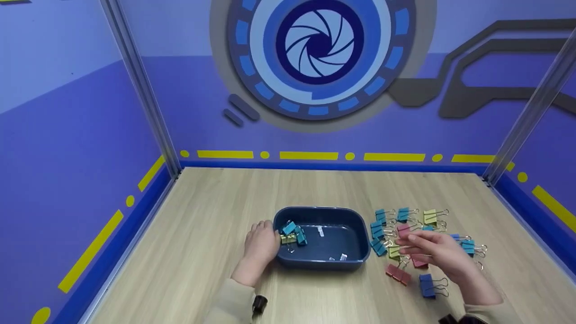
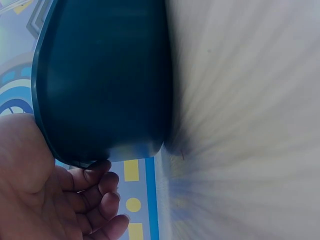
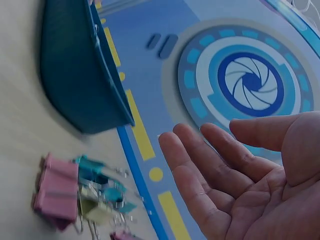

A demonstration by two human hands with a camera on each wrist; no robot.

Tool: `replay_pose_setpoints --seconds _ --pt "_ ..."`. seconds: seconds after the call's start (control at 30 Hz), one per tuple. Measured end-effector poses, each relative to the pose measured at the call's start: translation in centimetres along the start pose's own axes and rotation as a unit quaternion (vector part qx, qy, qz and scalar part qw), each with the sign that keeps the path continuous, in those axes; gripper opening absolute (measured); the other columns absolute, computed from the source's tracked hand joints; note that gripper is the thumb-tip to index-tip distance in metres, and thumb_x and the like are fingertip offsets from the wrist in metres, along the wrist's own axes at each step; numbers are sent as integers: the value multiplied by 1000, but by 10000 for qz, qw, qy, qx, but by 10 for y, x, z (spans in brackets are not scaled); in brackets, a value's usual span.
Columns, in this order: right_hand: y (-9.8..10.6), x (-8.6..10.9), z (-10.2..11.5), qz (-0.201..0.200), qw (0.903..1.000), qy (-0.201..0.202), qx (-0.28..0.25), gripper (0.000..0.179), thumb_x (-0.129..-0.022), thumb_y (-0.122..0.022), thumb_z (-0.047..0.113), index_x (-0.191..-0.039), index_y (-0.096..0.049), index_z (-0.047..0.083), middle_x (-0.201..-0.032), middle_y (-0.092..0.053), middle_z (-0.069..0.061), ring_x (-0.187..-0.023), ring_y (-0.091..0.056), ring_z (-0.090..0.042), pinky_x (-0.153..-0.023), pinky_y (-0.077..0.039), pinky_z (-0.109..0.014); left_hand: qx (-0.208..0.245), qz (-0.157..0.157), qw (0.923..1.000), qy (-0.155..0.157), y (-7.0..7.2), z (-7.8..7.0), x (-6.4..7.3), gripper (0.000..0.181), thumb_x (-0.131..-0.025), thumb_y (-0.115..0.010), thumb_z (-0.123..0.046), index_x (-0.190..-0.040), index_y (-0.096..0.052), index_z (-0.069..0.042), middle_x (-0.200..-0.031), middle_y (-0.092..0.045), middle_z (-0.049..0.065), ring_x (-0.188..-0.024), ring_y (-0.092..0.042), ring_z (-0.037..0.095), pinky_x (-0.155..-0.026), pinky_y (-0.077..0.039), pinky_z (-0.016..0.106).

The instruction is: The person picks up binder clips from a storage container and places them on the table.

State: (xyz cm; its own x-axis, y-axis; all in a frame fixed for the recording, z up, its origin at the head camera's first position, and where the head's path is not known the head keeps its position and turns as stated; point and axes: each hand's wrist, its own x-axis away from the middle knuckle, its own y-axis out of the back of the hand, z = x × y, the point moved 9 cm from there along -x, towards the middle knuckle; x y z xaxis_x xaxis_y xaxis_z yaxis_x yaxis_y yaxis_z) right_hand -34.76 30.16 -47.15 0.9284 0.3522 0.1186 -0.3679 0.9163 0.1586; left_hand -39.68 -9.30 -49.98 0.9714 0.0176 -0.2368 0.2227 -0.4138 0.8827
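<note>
A dark blue plastic box [image 1: 321, 265] stands on the table, with a few teal and yellow binder clips [image 1: 289, 238] at its left end. My left hand [image 1: 262, 243] holds the box's left rim, the rim passing between thumb and fingers in the left wrist view. To the right of the box, my right hand [image 1: 443, 254] hovers above a spread of binder clips, its fingers loosely bent with nothing between them. Among these are a red clip [image 1: 398, 274], a blue clip [image 1: 427, 286] and a yellow clip [image 1: 430, 217]. Some clips are hidden under that hand.
Small white scraps [image 1: 320, 231] lie on the box floor. The wooden table [image 1: 216, 202] is bounded by a printed back wall [image 1: 189, 103] and side walls, with metal posts [image 1: 148, 99] at the corners.
</note>
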Motion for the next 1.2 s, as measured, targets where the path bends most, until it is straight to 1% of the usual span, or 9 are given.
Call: replay_pose_setpoints --seconds 0.27,0.37,0.5,0.63,0.77,0.87,0.93,1.07,1.2 --pt "-34 -36 17 166 9995 -46 267 50 -106 -55 30 -136 -56 -9 -122 -75 -10 -105 -75 -16 -89 -59 -27 -7 100 9999 47 -3 2 0 32 -99 -59 -20 -118 -64 5 -112 -68 21 -108 -61 38 -91 -51 51" --pt "-48 -52 22 230 9989 -38 401 50 -106 -56 30 -135 -56 -11 -122 -74 -14 -103 -75 -16 -89 -59 -29 6 103 9999 43 -4 2 0 32 -99 -59 -20 -118 -64 5 -113 -68 21 -108 -62 38 -91 -51 51" --pt "-67 -72 26 302 9981 -13 538 47 -105 -58 28 -133 -59 -10 -119 -75 -15 -101 -76 -17 -89 -60 -31 15 68 10000 18 -3 2 1 31 -99 -60 -20 -116 -64 5 -111 -68 21 -107 -62 38 -90 -51 51" --pt "-83 -92 28 326 9975 -3 628 43 -104 -60 26 -129 -62 -9 -115 -76 -14 -98 -76 -17 -84 -60 -29 28 27 10000 6 -3 0 1 30 -98 -60 -20 -114 -64 5 -109 -68 21 -106 -62 38 -89 -51 51" --pt "-96 -112 29 178 9957 -14 914 37 -103 -62 25 -124 -66 -5 -111 -77 -14 -96 -77 -18 -82 -61 -29 -12 0 10000 10 -1 -1 1 29 -98 -60 -19 -114 -65 4 -109 -69 21 -106 -62 38 -88 -51 51" --pt "-105 -126 28 104 9937 -72 1116 34 -102 -63 24 -123 -68 -2 -111 -77 -14 -95 -76 -17 -83 -60 -31 -39 -23 10000 2 1 -2 1 29 -98 -60 -20 -114 -65 4 -108 -69 21 -105 -63 38 -87 -51 50" --pt "-113 -135 28 144 9938 -86 1097 32 -102 -63 22 -122 -68 -2 -111 -77 -15 -95 -76 -17 -84 -60 -32 -48 -65 10000 -27 2 -2 1 28 -97 -61 -19 -112 -65 4 -106 -69 21 -103 -63 38 -85 -51 50" --pt "-128 -153 27 398 9958 -25 828 32 -101 -63 19 -123 -67 -4 -114 -76 -19 -98 -76 -20 -82 -60 -28 -51 -98 9999 -42 2 -1 1 28 -97 -61 -19 -112 -65 4 -105 -69 20 -102 -63 38 -84 -52 50" --pt "-140 -167 21 616 9953 -88 740 34 -102 -62 20 -125 -67 -4 -117 -76 -16 -102 -75 -18 -83 -59 -26 -13 -46 10000 1 0 0 1 29 -98 -61 -20 -114 -65 4 -107 -69 21 -104 -63 38 -86 -52 51"
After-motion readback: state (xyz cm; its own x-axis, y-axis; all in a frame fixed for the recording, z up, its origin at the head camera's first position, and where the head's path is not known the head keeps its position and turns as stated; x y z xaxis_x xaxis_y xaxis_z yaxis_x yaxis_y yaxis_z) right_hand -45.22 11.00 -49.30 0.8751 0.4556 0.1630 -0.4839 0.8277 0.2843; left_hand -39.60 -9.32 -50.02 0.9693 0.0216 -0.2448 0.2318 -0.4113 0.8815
